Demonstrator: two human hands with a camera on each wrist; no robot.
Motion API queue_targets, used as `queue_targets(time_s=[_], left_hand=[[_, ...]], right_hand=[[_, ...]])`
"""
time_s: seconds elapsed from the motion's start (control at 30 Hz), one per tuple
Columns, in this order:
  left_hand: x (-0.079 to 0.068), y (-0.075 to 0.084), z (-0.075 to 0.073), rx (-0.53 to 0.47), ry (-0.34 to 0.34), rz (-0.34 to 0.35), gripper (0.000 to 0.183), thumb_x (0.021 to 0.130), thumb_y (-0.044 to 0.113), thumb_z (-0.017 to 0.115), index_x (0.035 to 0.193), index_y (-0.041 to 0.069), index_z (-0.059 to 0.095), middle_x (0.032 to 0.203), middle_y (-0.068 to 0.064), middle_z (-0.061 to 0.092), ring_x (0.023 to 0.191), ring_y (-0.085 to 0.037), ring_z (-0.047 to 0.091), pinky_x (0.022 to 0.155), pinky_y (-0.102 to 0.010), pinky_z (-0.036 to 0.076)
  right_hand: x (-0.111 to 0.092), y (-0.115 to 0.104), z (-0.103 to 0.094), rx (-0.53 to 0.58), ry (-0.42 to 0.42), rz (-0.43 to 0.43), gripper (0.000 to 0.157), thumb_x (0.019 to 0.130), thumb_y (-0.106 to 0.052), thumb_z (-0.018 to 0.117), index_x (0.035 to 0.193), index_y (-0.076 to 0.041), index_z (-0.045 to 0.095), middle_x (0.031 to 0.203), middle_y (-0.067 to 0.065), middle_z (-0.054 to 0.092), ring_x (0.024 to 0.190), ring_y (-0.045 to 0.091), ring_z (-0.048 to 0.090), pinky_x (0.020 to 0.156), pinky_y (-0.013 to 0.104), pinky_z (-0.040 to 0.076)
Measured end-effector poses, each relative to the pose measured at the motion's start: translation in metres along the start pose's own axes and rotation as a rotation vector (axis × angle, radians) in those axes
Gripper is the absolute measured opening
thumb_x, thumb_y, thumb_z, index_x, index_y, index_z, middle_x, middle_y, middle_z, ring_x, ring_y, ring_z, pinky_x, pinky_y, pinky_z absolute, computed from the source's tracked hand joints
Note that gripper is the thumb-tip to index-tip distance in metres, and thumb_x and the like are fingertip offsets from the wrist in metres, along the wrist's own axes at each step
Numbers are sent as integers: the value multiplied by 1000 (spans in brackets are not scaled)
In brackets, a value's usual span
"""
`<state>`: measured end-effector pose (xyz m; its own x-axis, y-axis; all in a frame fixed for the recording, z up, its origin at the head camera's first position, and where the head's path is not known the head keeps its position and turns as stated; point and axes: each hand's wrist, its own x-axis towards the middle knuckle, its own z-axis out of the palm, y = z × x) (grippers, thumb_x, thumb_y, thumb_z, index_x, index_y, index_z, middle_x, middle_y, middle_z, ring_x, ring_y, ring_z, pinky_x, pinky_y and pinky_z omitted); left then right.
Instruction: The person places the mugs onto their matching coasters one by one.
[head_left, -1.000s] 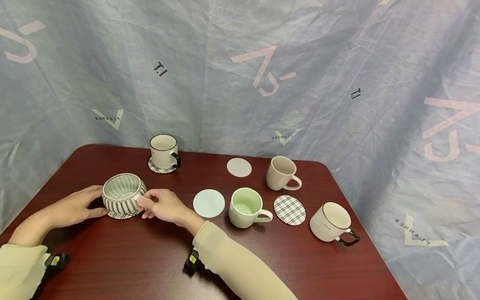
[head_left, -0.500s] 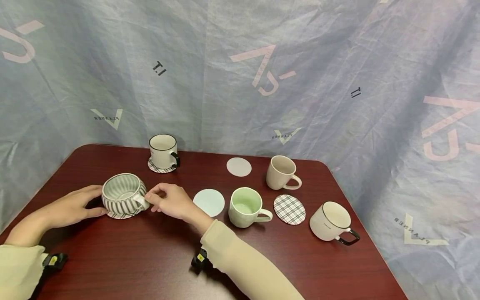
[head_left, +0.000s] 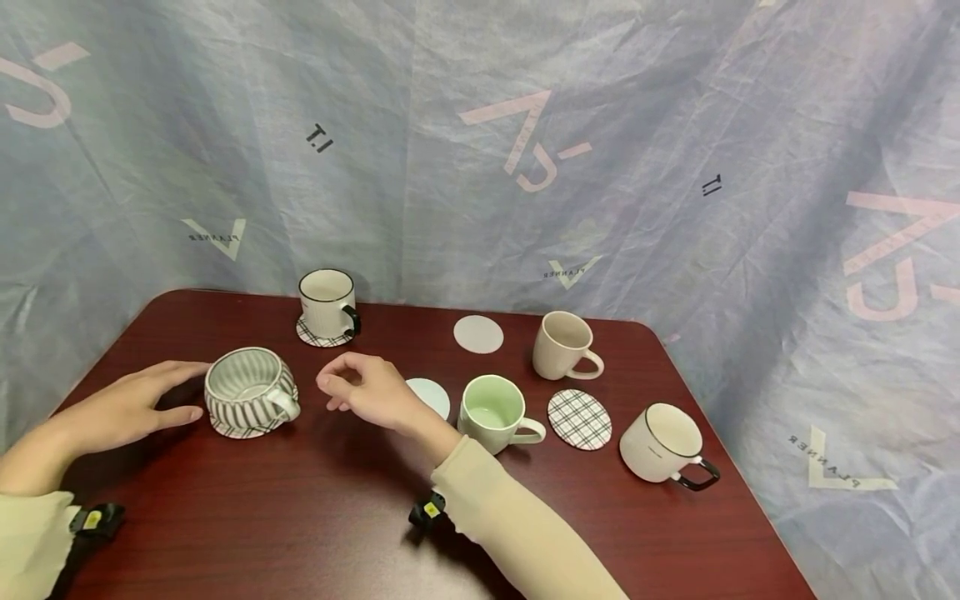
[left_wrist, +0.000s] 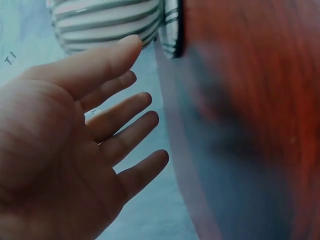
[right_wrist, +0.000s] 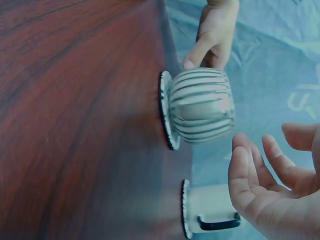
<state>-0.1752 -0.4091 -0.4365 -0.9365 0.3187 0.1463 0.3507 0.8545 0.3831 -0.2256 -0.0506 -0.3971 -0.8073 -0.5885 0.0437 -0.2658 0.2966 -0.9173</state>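
Observation:
A round mug with grey and white ribs [head_left: 243, 404] stands upright on a plaid coaster [head_left: 225, 429] at the table's left, its handle [head_left: 284, 403] pointing to the front right. Just left of it is my left hand [head_left: 131, 408], its fingers extended and apart from the mug. To the right of the handle hovers my right hand [head_left: 375, 392], loosely bent and holding nothing; it partly covers a pale round coaster [head_left: 433, 398]. In the right wrist view the ribbed mug [right_wrist: 200, 107] rests flat on its coaster [right_wrist: 166, 110].
Behind, a white mug with a black handle [head_left: 327, 304] sits on another plaid coaster [head_left: 311, 335]. Rightward stand a green mug [head_left: 487, 417], a beige mug [head_left: 558, 346] and a white mug with a black rim [head_left: 656, 446]. A white coaster [head_left: 477, 333] and a plaid coaster [head_left: 579, 419] lie among them.
My right hand has let go of the ribbed mug's handle and drawn away to the right. My left hand has slid slightly left, off the mug's side. The mug stays put.

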Motion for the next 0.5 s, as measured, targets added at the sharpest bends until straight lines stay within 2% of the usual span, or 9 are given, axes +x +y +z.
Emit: queue_targets(time_s=[0.07,0.13,0.2,0.3,0.33,0.4,0.47,0.5], left_hand=[[-1,1,-3,1,6,-10,66,97,25,80,152,1,52,147,-26,55,132,-45,50,109,-31,31],[-2,2,-6,1,21,-19,66,97,26,80,153,4,52,148,-25,54,132,-44,49,110,-31,30],[-2,2,-9,5,43,-18,66,97,25,80,154,5,52,148,-26,54,131,-44,50,110,-18,25],[-2,4,-13,-1,68,-15,66,98,23,79,155,6,50,148,-28,52,131,-46,49,115,-21,24],[-2,4,-15,-4,71,-16,66,98,22,78,156,6,50,149,-29,51,132,-47,49,117,-33,28],[-2,5,-17,-10,74,-25,67,99,22,77,158,6,48,149,-30,50,132,-49,48,111,-54,33],[-2,7,-19,-21,74,-32,67,100,21,76,159,7,47,150,-31,48,133,-51,47,103,-66,34],[-2,8,-20,-24,75,-36,67,101,21,75,160,7,46,151,-31,48,133,-51,47,105,-67,32]], right_hand=[[-4,-1,-7,-1,2,-8,16,106,-25,68,114,-13,74,91,-9,74,81,17,77,73,22,58],[-7,-1,-15,-11,7,-14,16,106,-26,68,114,-13,74,91,-8,75,78,11,76,74,23,59],[-11,-2,-24,-20,14,-18,17,106,-27,68,115,-14,74,92,-6,75,77,8,74,76,26,60],[-17,-2,-39,-23,30,-20,21,106,-30,68,117,-13,74,93,-3,76,77,7,74,82,34,62],[-19,-2,-44,-17,35,-22,22,106,-30,68,118,-12,73,94,-2,77,77,8,74,84,36,62],[-24,-3,-53,-9,43,-28,23,106,-29,67,118,-11,73,96,1,77,80,10,75,87,39,62],[-28,-2,-63,2,51,-35,22,106,-27,67,119,-10,73,100,3,76,85,17,77,89,42,61],[-30,-1,-68,9,51,-42,21,107,-26,66,119,-10,72,103,4,76,87,18,77,91,44,61]])
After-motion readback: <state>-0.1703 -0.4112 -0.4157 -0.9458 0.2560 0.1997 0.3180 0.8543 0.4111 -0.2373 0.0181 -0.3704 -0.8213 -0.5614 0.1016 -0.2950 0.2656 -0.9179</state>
